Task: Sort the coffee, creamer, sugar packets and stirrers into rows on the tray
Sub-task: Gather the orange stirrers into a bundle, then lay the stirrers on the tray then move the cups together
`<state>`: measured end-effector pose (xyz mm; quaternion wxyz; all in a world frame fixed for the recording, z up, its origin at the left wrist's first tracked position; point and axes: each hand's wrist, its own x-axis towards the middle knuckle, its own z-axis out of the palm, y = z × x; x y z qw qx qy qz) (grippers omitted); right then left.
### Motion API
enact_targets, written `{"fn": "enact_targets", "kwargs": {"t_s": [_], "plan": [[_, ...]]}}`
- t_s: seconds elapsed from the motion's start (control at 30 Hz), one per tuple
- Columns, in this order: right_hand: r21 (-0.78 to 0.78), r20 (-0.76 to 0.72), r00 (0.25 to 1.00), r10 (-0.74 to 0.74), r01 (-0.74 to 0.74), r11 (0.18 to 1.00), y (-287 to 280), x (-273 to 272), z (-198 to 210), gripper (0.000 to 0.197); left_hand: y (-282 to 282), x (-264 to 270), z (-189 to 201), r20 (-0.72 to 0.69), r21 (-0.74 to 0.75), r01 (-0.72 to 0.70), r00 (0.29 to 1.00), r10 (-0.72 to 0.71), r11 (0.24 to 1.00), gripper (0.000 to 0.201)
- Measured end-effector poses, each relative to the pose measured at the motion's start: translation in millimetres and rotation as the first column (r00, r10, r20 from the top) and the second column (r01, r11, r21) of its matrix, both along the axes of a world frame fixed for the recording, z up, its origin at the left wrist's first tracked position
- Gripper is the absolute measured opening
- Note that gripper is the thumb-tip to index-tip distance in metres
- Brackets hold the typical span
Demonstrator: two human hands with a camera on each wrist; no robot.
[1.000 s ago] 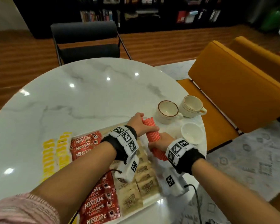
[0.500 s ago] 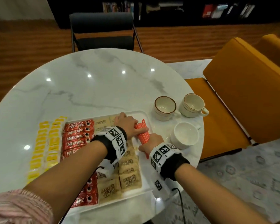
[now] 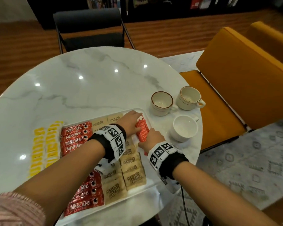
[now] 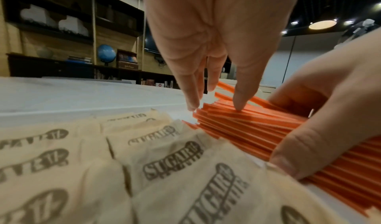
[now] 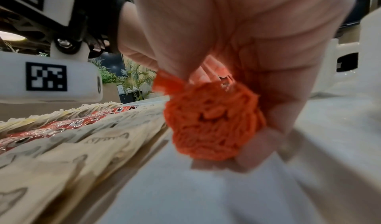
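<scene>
A white tray (image 3: 121, 202) holds a row of red Nescafe coffee sachets (image 3: 73, 137) and rows of beige sugar packets (image 3: 131, 168). Yellow creamer packets (image 3: 44, 147) lie left of the coffee, past the tray's left rim. An orange bundle of stirrers (image 3: 143, 131) lies along the tray's right side. My right hand (image 3: 151, 139) grips the bundle's near end (image 5: 212, 126), fingers curled round it. My left hand (image 3: 132, 119) reaches over the sugar; its straight fingers (image 4: 237, 100) press on the far end of the stirrers (image 4: 247, 129).
Three cups stand right of the tray: a brown-rimmed one (image 3: 162, 103), one with a handle (image 3: 189, 97), a white one (image 3: 185, 128) closest to my right hand. An orange chair (image 3: 243, 79) is beyond the round marble table's right edge, a black chair (image 3: 88, 28) at the far side.
Both hands have brought the stirrer bundle down and nearer, onto the tray's right side. My left hand went from holding the bundle to pressing its top with straight fingers.
</scene>
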<state>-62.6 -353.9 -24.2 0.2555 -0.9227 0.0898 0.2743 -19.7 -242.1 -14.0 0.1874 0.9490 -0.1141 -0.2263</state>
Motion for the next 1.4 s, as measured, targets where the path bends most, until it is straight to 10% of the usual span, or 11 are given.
{"fn": "enact_targets", "kwargs": {"t_s": [0.53,0.93,1.4], "plan": [[-0.158,0.086,0.974,0.207,-0.192,0.969,-11.8,-15.9,-4.3,0.029,0.4,-9.7,-3.1,0.041,0.04,0.195,0.98,-0.196,0.98,0.052],[-0.093,0.157,0.973,0.171,-0.158,0.983,-26.3,-2.7,-8.6,0.023,-0.2,-16.8,-8.7,-0.086,0.174,0.283,0.959,-0.271,0.943,0.121],[-0.088,0.273,0.919,0.285,-0.271,0.959,-39.2,-19.8,0.4,0.029,3.4,-21.1,-9.6,-0.035,0.113,0.183,0.983,-0.18,0.977,0.104]]}}
